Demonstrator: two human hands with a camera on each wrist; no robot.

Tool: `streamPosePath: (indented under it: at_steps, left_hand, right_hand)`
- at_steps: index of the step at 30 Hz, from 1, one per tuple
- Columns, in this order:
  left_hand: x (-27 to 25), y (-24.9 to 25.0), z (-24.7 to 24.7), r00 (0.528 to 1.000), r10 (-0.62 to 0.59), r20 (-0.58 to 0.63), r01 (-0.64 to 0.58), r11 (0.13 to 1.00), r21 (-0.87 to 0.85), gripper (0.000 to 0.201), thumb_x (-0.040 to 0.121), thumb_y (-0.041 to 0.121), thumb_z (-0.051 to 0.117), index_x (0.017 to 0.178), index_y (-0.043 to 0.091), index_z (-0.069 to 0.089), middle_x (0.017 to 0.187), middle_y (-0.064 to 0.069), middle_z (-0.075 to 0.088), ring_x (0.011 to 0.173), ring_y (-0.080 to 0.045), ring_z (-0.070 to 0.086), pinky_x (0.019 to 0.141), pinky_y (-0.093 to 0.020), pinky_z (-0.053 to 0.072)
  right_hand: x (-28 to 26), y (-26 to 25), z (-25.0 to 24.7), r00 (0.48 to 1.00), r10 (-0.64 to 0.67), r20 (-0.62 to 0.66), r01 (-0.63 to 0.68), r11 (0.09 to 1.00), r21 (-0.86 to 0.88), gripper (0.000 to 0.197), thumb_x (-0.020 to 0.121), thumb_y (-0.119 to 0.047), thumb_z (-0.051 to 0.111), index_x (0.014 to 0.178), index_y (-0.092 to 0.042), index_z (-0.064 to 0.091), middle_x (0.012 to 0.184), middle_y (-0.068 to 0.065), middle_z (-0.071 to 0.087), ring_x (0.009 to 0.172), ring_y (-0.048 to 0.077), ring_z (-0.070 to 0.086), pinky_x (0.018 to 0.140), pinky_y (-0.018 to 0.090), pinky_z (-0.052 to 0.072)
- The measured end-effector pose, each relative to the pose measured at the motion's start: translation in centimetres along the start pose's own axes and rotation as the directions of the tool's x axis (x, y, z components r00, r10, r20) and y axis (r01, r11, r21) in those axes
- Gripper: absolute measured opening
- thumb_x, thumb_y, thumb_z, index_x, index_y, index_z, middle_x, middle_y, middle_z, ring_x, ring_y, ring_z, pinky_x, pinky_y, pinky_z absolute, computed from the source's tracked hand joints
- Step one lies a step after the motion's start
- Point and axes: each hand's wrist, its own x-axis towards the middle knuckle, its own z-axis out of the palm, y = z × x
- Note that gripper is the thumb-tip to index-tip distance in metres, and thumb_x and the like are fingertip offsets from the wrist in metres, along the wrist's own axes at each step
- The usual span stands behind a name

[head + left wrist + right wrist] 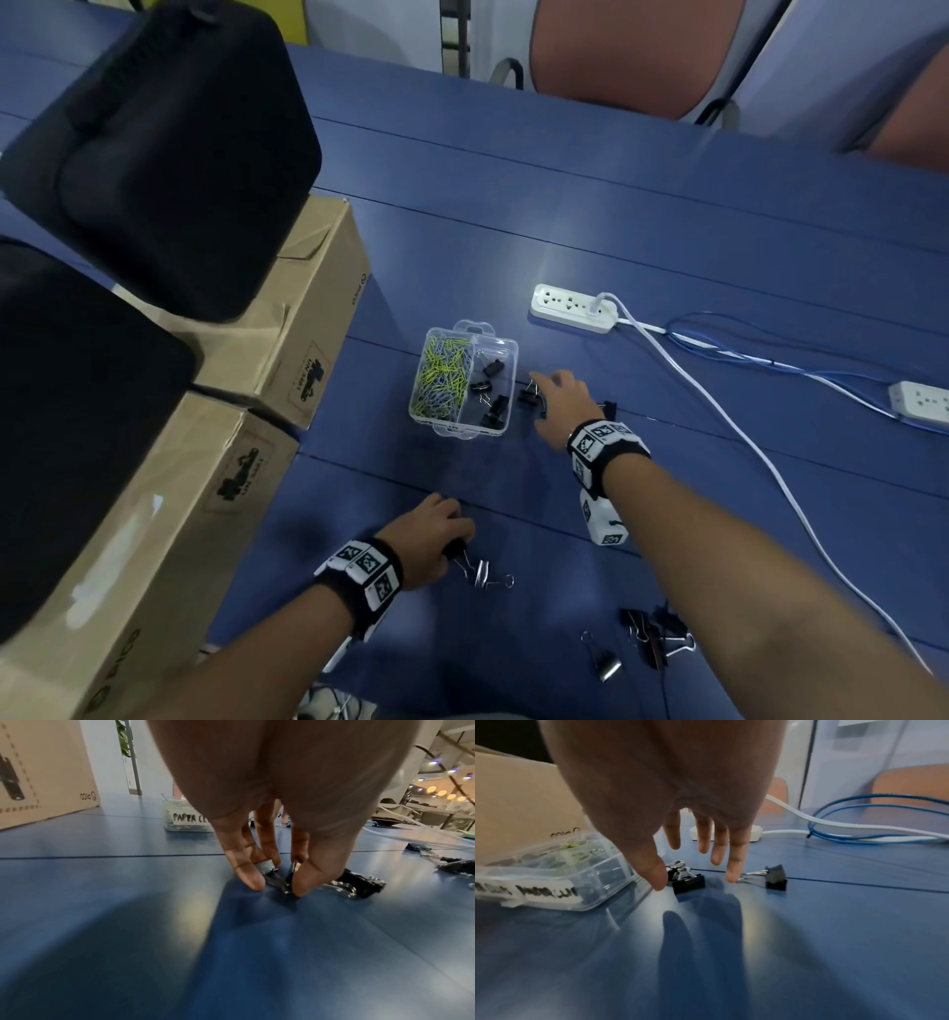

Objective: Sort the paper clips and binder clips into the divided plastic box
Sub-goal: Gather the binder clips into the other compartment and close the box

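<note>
Both hands down at binder clips on the blue table

Left hand pinches a binder clip between fingertips near the table's front edge. Right hand, fingers spread loose, hovers over a black clip just beside the divided box, gripping nothing.

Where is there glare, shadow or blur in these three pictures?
Head view: a bright glare patch on the blue table near the power strip; the edges bend from the wide lens. Left wrist view: the left hand casts a dark shadow toward the camera; the background is soft. Right wrist view: finger shadows lie under the right hand; the plastic box label is blurred.
</note>
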Motion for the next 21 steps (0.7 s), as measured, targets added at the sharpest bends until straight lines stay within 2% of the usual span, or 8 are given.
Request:
streamPosePath:
  at_steps: [2,4,7,9,13,17,19,21]
  left_hand:
    - [0.0,0.0,-0.2,1.0,-0.021,-0.015,0.02,0.999,-0.042,0.029,0.073,0.009,0.052,0.098,0.023,0.055,0.1,0.0,0.053,0.095,-0.02,0.044,0.078,-0.033,0.045]
    - [0.0,0.0,-0.5,0.998,-0.051,-0.024,0.049,0.995,-0.093,0.027,0.075,0.007,0.054,0.097,0.022,0.056,0.097,0.002,0.055,0.093,-0.019,0.043,0.077,-0.029,0.041]
    - [0.2,0.1,-1.0,0.994,-0.108,-0.03,0.102,0.984,-0.146,0.023,0.078,0.007,0.058,0.098,0.019,0.058,0.096,0.001,0.06,0.094,-0.018,0.046,0.077,-0.026,0.038]
    - [0.4,0.2,-1.3,0.988,-0.15,-0.025,0.144,0.974,-0.173,0.023,0.077,0.007,0.06,0.097,0.019,0.059,0.095,0.001,0.061,0.093,-0.019,0.049,0.077,-0.026,0.04]
    - [0.5,0.2,-1.6,0.978,-0.205,-0.048,0.189,0.955,-0.228,0.028,0.066,0.008,0.064,0.09,0.022,0.061,0.088,0.005,0.062,0.083,-0.019,0.058,0.072,-0.024,0.044]
    - [0.7,0.3,-2.5,0.966,-0.251,-0.063,0.222,0.93,-0.293,0.033,0.063,0.005,0.07,0.088,0.024,0.062,0.086,0.009,0.062,0.078,-0.013,0.059,0.07,-0.023,0.046]
    - [1.1,0.5,-3.2,0.964,-0.25,-0.089,0.205,0.916,-0.346,0.036,0.06,0.001,0.073,0.086,0.023,0.062,0.084,0.008,0.065,0.078,-0.01,0.06,0.071,-0.026,0.05]
    - [1.8,0.8,-4.1,0.955,-0.246,-0.165,0.163,0.902,-0.4,0.039,0.058,-0.002,0.074,0.082,0.026,0.06,0.081,0.008,0.065,0.076,-0.011,0.062,0.071,-0.031,0.054]
  right_hand:
    - [0.6,-0.7,0.4,0.999,-0.02,0.03,0.021,0.999,-0.03,0.074,0.087,-0.025,0.062,0.149,-0.03,0.023,0.145,0.011,0.029,0.128,0.035,0.034,0.098,0.048,0.045]
    - [0.8,-1.0,0.7,0.998,-0.021,0.051,0.025,0.997,-0.069,0.064,0.09,-0.026,0.061,0.146,-0.028,0.032,0.144,0.012,0.032,0.127,0.036,0.034,0.099,0.047,0.044]
    - [0.3,-0.9,1.4,0.999,-0.046,0.012,0.047,0.992,-0.114,0.04,0.092,-0.013,0.054,0.131,-0.02,0.051,0.134,0.014,0.043,0.119,0.035,0.041,0.093,0.044,0.046]
    - [-0.5,-0.5,2.0,0.998,-0.066,-0.014,0.064,0.993,-0.102,0.04,0.091,-0.004,0.051,0.127,-0.018,0.056,0.13,0.014,0.047,0.116,0.035,0.044,0.092,0.043,0.047]
    - [-2.0,0.1,2.5,0.999,-0.045,-0.027,0.043,0.996,-0.072,0.043,0.087,-0.002,0.054,0.127,-0.017,0.057,0.123,0.013,0.048,0.109,0.036,0.05,0.086,0.041,0.05]
    - [-3.7,0.2,3.0,0.998,0.011,-0.061,-0.01,1.0,0.018,0.031,0.081,0.001,0.051,0.109,-0.013,0.057,0.11,0.014,0.047,0.093,0.036,0.055,0.069,0.034,0.044]
    - [-4.6,0.3,3.2,0.998,0.025,-0.053,-0.022,0.998,0.051,0.028,0.079,0.0,0.053,0.104,-0.012,0.055,0.108,0.014,0.046,0.084,0.032,0.052,0.066,0.033,0.039]
    - [-5.5,0.4,3.4,0.998,0.05,-0.045,-0.045,0.995,0.092,0.027,0.077,0.001,0.054,0.101,-0.012,0.053,0.108,0.015,0.045,0.077,0.029,0.046,0.064,0.033,0.041]
